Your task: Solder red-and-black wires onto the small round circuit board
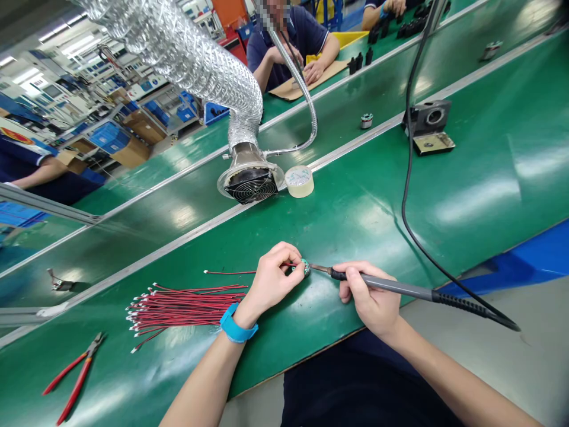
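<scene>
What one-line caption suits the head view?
Right hand points a soldering iron at a small part in the left hand, red wires lying nearby.

Bright blue wristband [239, 324] on left arm [204, 376]; left hand [270, 276], right hand [376, 299] bare; dark clothing [355, 385].

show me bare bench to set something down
Bare bench: between the tape roll and right hand; also right of the black cable, below the black stand in the picture. Crowded: around the left hand and red wires.
</scene>
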